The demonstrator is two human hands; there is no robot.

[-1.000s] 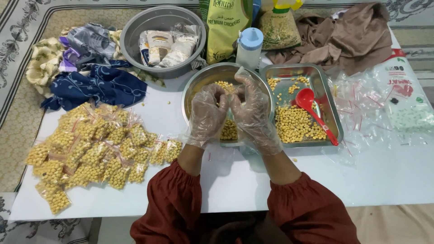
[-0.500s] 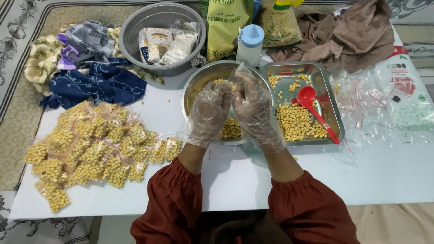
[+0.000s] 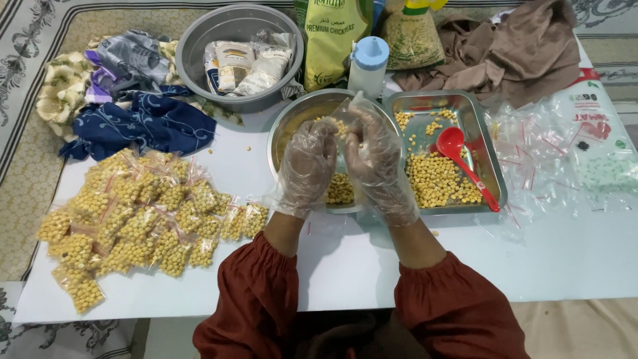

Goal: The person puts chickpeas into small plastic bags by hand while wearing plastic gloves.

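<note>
The small clear bag [image 3: 345, 123] with yellow peas sits between your two hands, in the middle of the frame, right over the round metal bowl [image 3: 292, 126]. The bag is thin and slippery, and your plastic gloves are slippery too, so I think it could slide out or tip, and peas would spill back into the bowl or roll onto the white bench [image 3: 585, 259]. If you squeeze too hard, the bag might pop open. Your left hand [image 3: 307, 166] is curled, with its fingertips pinching the bag's left side. Your right hand [image 3: 377, 156] is curled too, fingers pointing up, and pinches the right side. Both wrists come up from the bottom of the frame, close together. Just right of the bowl is a metal tray [image 3: 488, 159] with more peas and a red scoop [image 3: 462, 159]. At lower left lies a heap of filled bags [image 3: 133, 219].
</note>
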